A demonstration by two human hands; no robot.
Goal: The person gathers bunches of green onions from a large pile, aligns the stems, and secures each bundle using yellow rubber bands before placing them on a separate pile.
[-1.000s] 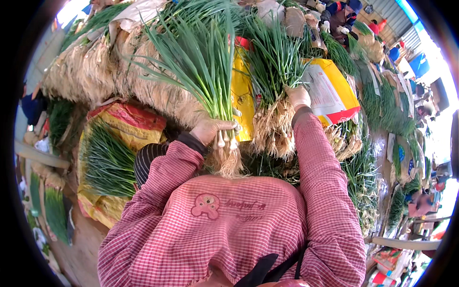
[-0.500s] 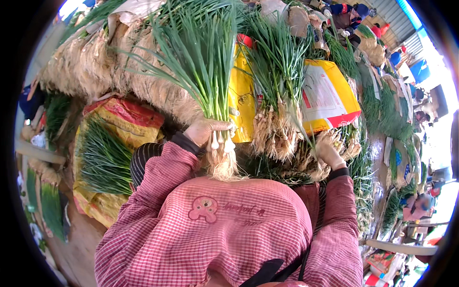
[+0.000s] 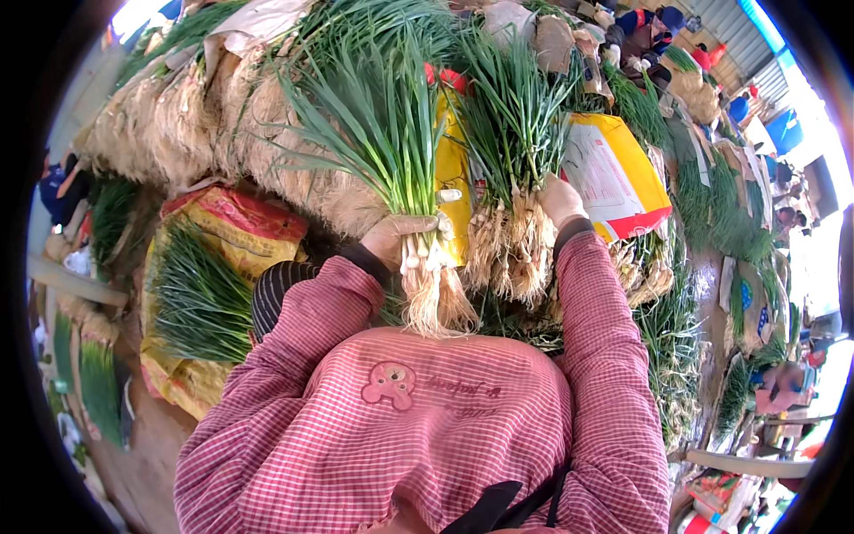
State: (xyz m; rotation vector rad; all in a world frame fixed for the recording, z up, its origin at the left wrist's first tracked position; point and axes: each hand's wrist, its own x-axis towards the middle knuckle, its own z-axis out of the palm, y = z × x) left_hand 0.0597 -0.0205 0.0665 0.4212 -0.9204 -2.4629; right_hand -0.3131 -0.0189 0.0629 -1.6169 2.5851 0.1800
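Observation:
My left hand (image 3: pixel 402 238) is closed round a bunch of spring onions (image 3: pixel 398 169), just above their white bulbs. The green leaves fan upward and the pale roots (image 3: pixel 438 298) hang below my fist. To its right, a second pile of spring onions (image 3: pixel 511 116) lies with brownish roots and dry skins toward me. My right hand (image 3: pixel 560 201) is at the stems of that pile, just above the bulbs, its fingers closed at the stems and partly hidden among them.
Behind stands a long stack of spring onions (image 3: pixel 240 93) with roots facing out. A yellow and red sack (image 3: pixel 245 227) with green leaves on it lies at left. Another yellow and white package (image 3: pixel 614 173) sits at right. Other people (image 3: pixel 654 36) are farther back.
My right hand has moved up and left, from the roots and trimmings at lower right to the stems of the second pile. My left hand and its bunch have shifted slightly right.

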